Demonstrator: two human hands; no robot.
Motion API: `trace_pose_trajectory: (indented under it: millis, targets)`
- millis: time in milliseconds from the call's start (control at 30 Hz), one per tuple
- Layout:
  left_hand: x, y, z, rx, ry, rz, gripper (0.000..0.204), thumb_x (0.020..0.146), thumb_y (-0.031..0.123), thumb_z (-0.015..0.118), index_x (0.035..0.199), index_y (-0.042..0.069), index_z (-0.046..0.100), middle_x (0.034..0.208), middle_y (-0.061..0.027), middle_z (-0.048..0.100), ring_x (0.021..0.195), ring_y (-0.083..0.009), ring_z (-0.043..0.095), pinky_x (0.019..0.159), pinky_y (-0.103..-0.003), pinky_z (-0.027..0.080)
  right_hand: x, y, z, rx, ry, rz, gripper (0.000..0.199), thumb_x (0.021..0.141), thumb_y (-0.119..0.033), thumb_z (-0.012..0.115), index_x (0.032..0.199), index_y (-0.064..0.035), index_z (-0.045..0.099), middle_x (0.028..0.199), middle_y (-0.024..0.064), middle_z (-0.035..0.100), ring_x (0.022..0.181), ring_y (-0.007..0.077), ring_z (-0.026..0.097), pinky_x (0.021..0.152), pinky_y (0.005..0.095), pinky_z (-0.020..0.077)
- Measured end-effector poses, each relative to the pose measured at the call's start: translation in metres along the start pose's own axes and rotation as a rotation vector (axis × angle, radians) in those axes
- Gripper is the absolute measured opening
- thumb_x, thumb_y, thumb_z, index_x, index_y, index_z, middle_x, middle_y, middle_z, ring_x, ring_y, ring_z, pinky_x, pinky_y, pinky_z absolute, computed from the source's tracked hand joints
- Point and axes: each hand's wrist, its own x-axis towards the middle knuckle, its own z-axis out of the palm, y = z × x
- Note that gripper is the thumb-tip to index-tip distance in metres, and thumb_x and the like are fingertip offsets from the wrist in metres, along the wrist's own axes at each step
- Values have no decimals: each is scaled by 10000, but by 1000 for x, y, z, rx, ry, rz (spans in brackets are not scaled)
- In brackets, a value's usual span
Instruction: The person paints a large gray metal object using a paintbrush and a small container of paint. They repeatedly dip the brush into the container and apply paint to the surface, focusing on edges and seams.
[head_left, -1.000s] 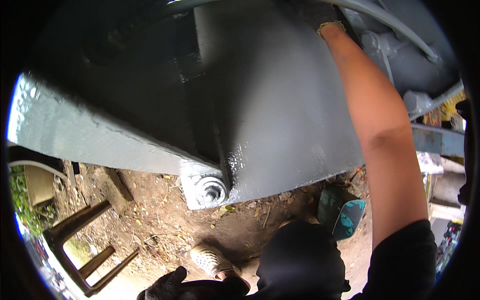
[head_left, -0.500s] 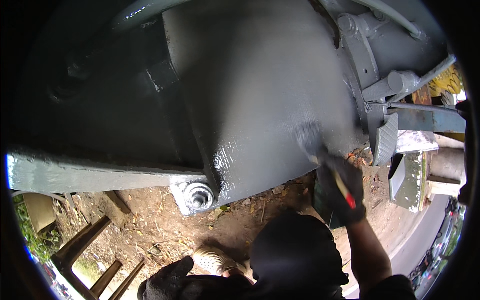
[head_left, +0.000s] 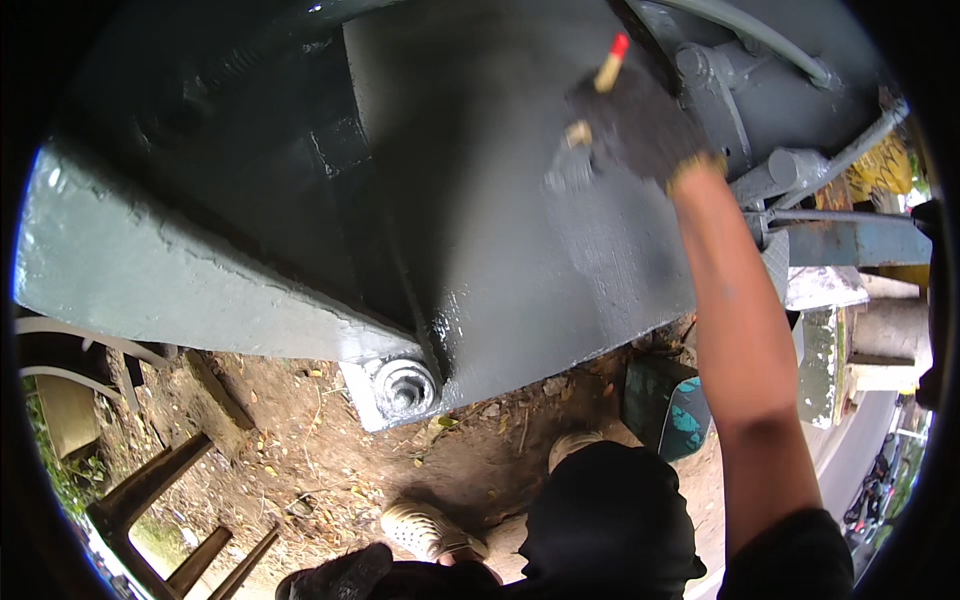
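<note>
My right hand (head_left: 640,125), in a dark glove, is raised high and shut on a paintbrush (head_left: 590,110) with a wooden, red-tipped handle. Its bristles press against a large grey-painted metal machine body (head_left: 470,200) that fills the upper view. The paint shines wet near a big bolt and nut (head_left: 403,385) at the lower corner of the plate. My left hand (head_left: 335,578), also dark-gloved, rests low at the bottom edge beside my knee, fingers curled; nothing shows in it.
A grey beam (head_left: 170,290) runs off to the left. Rods and brackets (head_left: 800,170) crowd the right side. On the dirt ground below stand a dark paint container (head_left: 665,405), a wooden frame (head_left: 150,510) and my shoe (head_left: 425,528).
My right arm swung from low at the right, where the brush touched the plate's lower edge, up to the top of the plate. The view shifted slightly.
</note>
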Motion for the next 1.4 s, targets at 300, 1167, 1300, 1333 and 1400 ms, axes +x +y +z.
trace_pose_trajectory:
  millis: [300,1167,1300,1333,1400]
  targets:
    - [-5,6,44,-33,184,-156,509,947,160,782,1409,3,639,1309,-256,707,1201,-429,692,1040,-462,553,129,12,62,186,25,59,290,914,-132,700,1202,-110,724,1079,142,743,931,310,734,857,413,584]
    - [2,-1,-13,138,-97,159,506,945,131,777,1410,-10,634,1338,-249,701,1231,-414,684,1065,-451,547,-188,-138,-38,1007,344,651,136,966,-7,704,1096,-14,743,971,117,767,940,192,744,818,333,580]
    - [3,-10,-15,140,-185,224,512,926,110,791,1402,-8,643,1340,-242,703,1231,-395,689,1059,-440,555,-256,-194,-85,1018,144,911,113,985,-21,685,1088,-7,730,938,116,755,851,210,740,756,342,585]
    - [2,-11,-16,136,-191,238,513,921,103,793,1400,-7,645,1340,-240,703,1232,-390,690,1059,-438,556,-264,-199,-90,1060,167,926,111,985,-32,689,1086,-9,727,931,109,753,838,210,739,734,346,581]
    - [-3,-13,-18,145,-153,228,514,920,86,787,1405,-3,642,1336,-238,705,1233,-389,688,1049,-433,562,-268,-201,-96,1067,197,904,101,990,-51,689,1077,-16,726,918,97,748,816,213,734,706,354,574]
